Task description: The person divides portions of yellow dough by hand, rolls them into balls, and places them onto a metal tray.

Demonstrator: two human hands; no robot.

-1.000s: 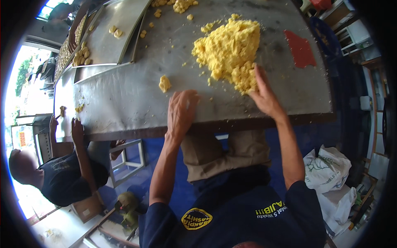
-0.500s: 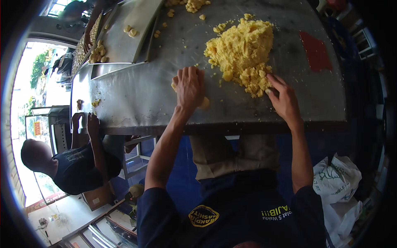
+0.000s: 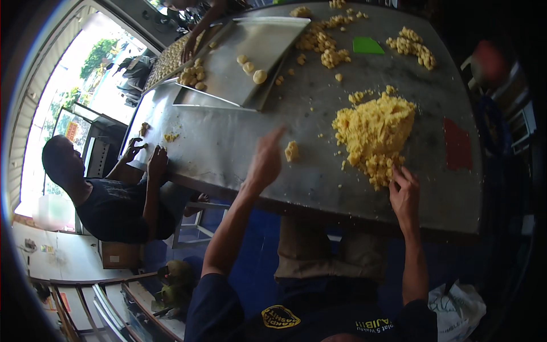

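Note:
A large mound of crumbly yellow dough (image 3: 376, 128) lies on the metal table (image 3: 228, 151), right of centre. My right hand (image 3: 405, 191) is at its near edge, thumb and fingers closing on loose lumps there. To the left, my left hand (image 3: 265, 162) is held over the table with its index finger stretched out, a little smeared by motion. Nothing shows in it. A small lump of yellow dough (image 3: 292, 151) sits just right of that hand. Beyond it, a round dough ball (image 3: 260, 76) appears over the metal tray (image 3: 228, 54), near two others.
A red scraper (image 3: 457, 144) lies at the right and a green scraper (image 3: 368, 45) at the back, among more dough lumps (image 3: 411, 47). A co-worker (image 3: 114, 199) sits at the table's left end. Another person's hand (image 3: 188, 48) reaches over a ball-filled tray (image 3: 170, 62).
My left hand has lifted off the dough, uncovering the small lump. A third ball now shows at the tray. My right fingers have drawn together at the mound. The view has shifted.

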